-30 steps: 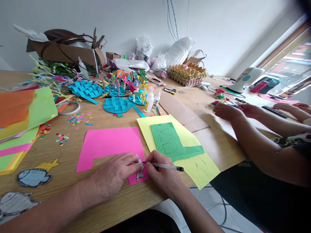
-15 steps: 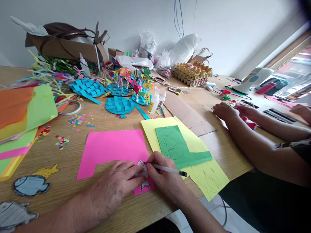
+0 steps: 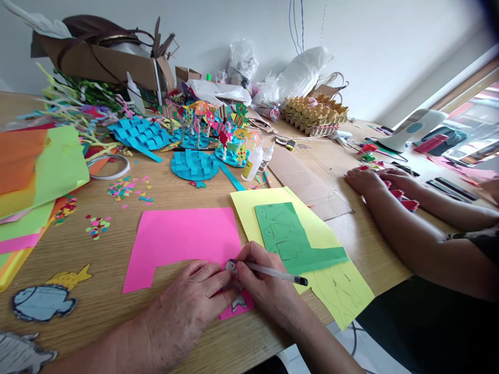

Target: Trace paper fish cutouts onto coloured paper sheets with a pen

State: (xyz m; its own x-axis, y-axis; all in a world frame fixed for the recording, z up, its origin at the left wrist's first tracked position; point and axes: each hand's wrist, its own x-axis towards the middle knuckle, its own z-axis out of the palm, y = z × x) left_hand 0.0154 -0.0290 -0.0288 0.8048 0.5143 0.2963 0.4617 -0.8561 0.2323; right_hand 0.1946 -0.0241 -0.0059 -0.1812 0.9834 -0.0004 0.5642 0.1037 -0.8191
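Note:
A pink sheet [image 3: 191, 234] with a piece cut out of its lower edge lies on the wooden table. On its right part is a small grey fish cutout [image 3: 238, 301], partly covered by fingers. My left hand [image 3: 195, 301] presses the cutout flat, its fingers spread over it. My right hand [image 3: 265, 280] grips a pen [image 3: 276, 272], with the tip at the cutout's upper end. Just right lies a green sheet [image 3: 283, 234] with drawn fish outlines, on top of a yellow sheet [image 3: 346, 291] that also bears pencilled fish.
Fish cutouts [image 3: 43, 301] and coloured sheets [image 3: 66, 166] lie at the left. Blue woven paper pieces [image 3: 195, 165], glue bottles [image 3: 253, 162] and egg cartons [image 3: 314, 114] stand farther back. Another person's forearms [image 3: 405, 208] rest at the right.
The view has shifted slightly. My left fingers now cover more of the fish cutout, and the pen has moved a little around its upper end.

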